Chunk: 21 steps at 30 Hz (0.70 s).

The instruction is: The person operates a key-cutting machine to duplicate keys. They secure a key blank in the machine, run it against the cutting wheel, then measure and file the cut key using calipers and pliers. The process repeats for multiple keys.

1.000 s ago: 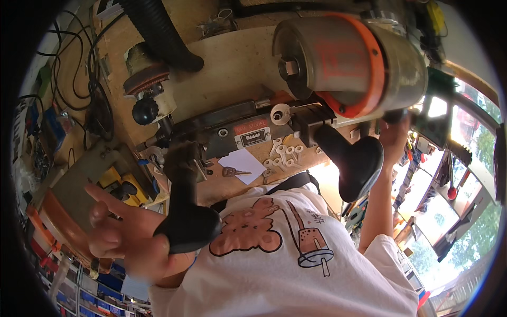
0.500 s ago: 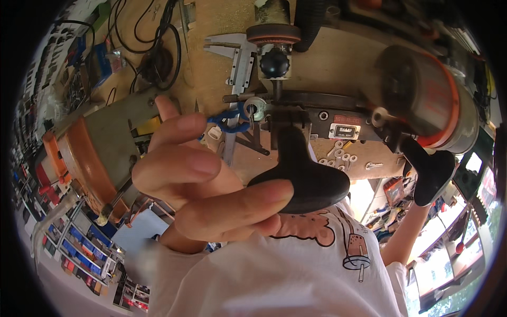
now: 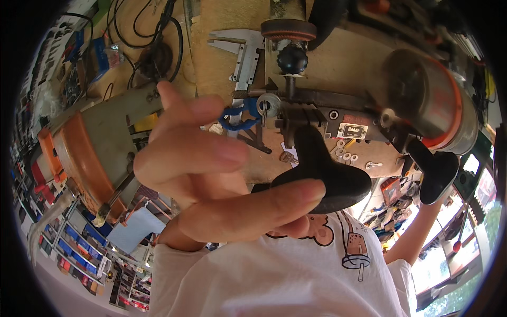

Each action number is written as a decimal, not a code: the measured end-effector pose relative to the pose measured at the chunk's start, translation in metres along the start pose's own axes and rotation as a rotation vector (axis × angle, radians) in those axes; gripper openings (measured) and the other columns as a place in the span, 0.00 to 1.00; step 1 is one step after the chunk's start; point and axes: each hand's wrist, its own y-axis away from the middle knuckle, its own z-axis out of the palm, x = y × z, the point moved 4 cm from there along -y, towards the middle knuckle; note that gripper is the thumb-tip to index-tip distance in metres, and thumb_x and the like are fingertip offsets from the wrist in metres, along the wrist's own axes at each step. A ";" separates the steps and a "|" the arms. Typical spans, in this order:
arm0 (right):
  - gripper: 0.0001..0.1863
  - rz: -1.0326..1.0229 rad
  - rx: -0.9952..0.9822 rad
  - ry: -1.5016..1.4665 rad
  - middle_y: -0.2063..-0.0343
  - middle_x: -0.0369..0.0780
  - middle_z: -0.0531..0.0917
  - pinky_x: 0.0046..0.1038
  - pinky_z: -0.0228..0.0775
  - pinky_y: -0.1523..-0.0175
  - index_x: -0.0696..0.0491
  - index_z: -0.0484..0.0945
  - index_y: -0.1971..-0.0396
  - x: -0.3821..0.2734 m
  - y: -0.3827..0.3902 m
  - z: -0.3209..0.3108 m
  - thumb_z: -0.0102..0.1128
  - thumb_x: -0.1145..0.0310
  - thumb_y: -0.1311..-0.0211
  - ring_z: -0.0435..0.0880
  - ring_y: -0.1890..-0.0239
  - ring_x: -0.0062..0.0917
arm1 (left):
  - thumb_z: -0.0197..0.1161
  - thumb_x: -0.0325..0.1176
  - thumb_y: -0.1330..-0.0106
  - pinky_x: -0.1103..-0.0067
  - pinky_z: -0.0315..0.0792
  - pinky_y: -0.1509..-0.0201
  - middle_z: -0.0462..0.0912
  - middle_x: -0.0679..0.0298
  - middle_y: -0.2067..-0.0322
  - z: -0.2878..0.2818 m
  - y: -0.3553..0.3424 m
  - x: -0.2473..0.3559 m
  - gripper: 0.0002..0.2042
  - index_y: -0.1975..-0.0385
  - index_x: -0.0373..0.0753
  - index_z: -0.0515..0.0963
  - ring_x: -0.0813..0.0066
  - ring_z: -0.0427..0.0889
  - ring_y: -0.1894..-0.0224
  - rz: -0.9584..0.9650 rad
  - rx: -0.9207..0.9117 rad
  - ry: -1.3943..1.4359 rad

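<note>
Where the left hand [image 3: 193, 177] curls half-open: a fingertip against the black knob [image 3: 338, 182], rightward, wings crosswise.
Right hand: hidden, can't tell.

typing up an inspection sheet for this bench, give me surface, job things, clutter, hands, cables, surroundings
Surface: wooden bench, scuffed and dusty-looking
Job's things: dark machine with left wing knob and right wing knob, both black
Clutter: metal caliper, blue looped item, loose keys
Hands: left hand has one finger across the left wing knob, grip unclear; right hand hidden, its forearm rising toward the right wing knob
Cables: black cables looped at upper left; plug ends nothing seen
Surroundings: shelving with blue bins lower left, bright window at right
</note>
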 end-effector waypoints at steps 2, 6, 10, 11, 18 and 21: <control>0.23 0.047 -0.017 -0.005 0.51 0.39 0.73 0.27 0.61 0.42 0.57 0.63 0.44 0.000 -0.004 0.000 0.40 0.60 0.34 0.71 0.48 0.24 | 0.65 0.52 0.50 0.48 0.42 0.36 0.62 0.61 0.49 -0.002 0.000 -0.004 0.20 0.62 0.49 0.73 0.51 0.59 0.40 -0.003 -0.001 0.034; 0.22 0.115 -0.026 -0.027 0.51 0.38 0.73 0.28 0.59 0.42 0.56 0.64 0.45 0.003 -0.006 -0.003 0.42 0.60 0.34 0.70 0.47 0.24 | 0.69 0.54 0.55 0.51 0.45 0.35 0.61 0.55 0.45 -0.012 0.000 -0.015 0.39 0.45 0.42 0.59 0.45 0.60 0.41 -0.087 -0.016 0.182; 0.21 0.164 0.003 -0.126 0.50 0.37 0.73 0.29 0.58 0.42 0.56 0.65 0.45 -0.002 -0.005 0.003 0.44 0.60 0.34 0.69 0.47 0.24 | 0.66 0.57 0.53 0.52 0.48 0.36 0.61 0.51 0.45 -0.014 -0.013 -0.021 0.43 0.43 0.36 0.54 0.45 0.62 0.43 -0.084 -0.077 0.231; 0.21 0.158 -0.004 -0.187 0.50 0.37 0.73 0.29 0.58 0.42 0.55 0.65 0.46 -0.011 -0.010 0.016 0.44 0.60 0.34 0.69 0.47 0.24 | 0.64 0.57 0.51 0.52 0.49 0.36 0.63 0.51 0.47 -0.024 -0.014 -0.018 0.41 0.44 0.35 0.56 0.45 0.63 0.44 -0.097 -0.045 0.249; 0.20 -0.885 0.265 0.424 0.77 0.42 0.77 0.21 0.65 0.67 0.66 0.67 0.51 -0.151 0.075 0.138 0.37 0.67 0.35 0.74 0.76 0.20 | 0.59 0.39 0.43 0.68 0.69 0.55 0.75 0.51 0.66 0.023 -0.088 -0.016 0.15 0.66 0.30 0.75 0.60 0.74 0.63 -0.300 -0.777 0.092; 0.25 -0.903 0.006 0.606 0.73 0.41 0.76 0.19 0.65 0.67 0.66 0.66 0.52 -0.152 0.090 0.191 0.52 0.63 0.44 0.73 0.75 0.18 | 0.59 0.30 0.46 0.75 0.69 0.68 0.75 0.55 0.76 0.084 -0.094 -0.008 0.10 0.70 0.28 0.75 0.67 0.75 0.73 -0.311 -0.957 0.068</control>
